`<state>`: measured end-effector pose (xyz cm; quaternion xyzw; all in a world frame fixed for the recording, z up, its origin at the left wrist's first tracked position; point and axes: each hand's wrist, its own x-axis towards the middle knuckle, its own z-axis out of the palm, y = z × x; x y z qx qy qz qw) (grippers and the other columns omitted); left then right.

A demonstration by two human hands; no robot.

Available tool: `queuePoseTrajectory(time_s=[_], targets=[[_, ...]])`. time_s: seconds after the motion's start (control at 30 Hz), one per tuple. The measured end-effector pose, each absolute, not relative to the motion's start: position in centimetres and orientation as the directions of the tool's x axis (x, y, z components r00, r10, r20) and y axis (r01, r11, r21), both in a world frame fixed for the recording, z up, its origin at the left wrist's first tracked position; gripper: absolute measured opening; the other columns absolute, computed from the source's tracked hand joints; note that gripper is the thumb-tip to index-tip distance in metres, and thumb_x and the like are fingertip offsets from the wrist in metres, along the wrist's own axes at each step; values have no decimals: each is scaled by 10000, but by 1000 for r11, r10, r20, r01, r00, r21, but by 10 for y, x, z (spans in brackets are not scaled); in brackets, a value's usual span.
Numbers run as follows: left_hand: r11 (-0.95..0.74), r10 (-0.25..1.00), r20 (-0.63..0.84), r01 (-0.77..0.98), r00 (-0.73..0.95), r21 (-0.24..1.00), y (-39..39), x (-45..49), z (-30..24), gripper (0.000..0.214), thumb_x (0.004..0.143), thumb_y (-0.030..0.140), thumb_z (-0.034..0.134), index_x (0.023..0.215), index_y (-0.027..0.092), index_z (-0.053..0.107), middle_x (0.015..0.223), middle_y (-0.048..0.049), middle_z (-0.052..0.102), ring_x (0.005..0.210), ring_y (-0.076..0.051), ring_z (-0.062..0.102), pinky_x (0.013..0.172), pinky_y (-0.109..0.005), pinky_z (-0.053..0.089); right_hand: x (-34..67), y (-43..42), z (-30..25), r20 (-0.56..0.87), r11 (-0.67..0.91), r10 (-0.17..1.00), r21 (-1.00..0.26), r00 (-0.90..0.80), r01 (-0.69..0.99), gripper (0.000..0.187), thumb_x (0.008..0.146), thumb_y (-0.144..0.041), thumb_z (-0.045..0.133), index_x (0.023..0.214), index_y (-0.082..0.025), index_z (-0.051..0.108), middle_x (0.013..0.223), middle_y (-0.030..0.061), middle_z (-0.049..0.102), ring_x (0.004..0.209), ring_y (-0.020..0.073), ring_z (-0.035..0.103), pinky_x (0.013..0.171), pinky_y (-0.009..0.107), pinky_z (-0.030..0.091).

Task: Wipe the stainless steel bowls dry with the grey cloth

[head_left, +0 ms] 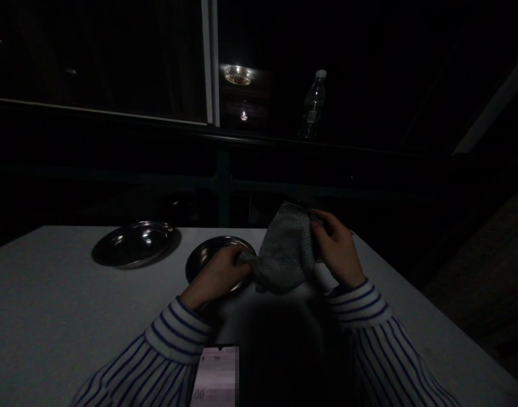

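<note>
A grey textured cloth (286, 249) hangs between my two hands above the white table. My left hand (222, 271) pinches its left corner, in front of a shiny metal bowl (201, 254) that it partly hides. My right hand (337, 246) grips the cloth's upper right edge, thumb and fingers closed on it. Further left, a second metal dish (134, 244) rests on the table, shallow and wide.
A lit phone (216, 376) lies at the near edge by my left sleeve. The white table (51, 316) ends in a slanting edge on the right. Behind it, a plastic bottle (313, 107) stands near a dark window with a pale frame (211, 62). The room is dim.
</note>
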<state>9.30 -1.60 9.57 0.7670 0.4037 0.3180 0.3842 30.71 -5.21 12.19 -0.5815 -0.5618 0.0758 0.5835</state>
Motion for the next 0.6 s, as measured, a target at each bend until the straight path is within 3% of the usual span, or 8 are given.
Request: queuePoseTrajectory(time_s=[0.13,0.27,0.47,0.6], targets=[[-465,847,238,447,476,764,-19,91,93,296,678,378,576,898,181,599,809,-35,638,736,-189,595,632,-287,434,309,-55,126,564,308,734,-773,377,555,298,778,-299,482,1034,-181,577,1020,54,620,949,201,558,856,367,414],[-484,821,315,289,476,826,-27,101,99,316,717,411,562,933,183,596,878,-45,636,825,-175,591,740,-290,442,302,-56,125,562,339,750,-779,349,527,290,763,-303,513,1021,-190,583,974,48,629,899,193,576,812,353,441],[-433,793,300,143,531,890,-39,117,95,509,601,349,702,1057,208,526,996,-52,619,909,-183,582,785,-314,460,282,-57,126,424,364,837,-903,345,229,332,726,-308,560,1031,-181,538,906,56,650,763,160,611,677,298,492],[-321,838,266,38,477,946,-41,123,96,340,659,267,646,956,170,513,907,-58,631,815,-156,605,714,-284,476,275,-59,129,360,356,859,-931,365,80,353,704,-300,586,1029,-180,520,869,51,658,737,154,623,678,294,503]])
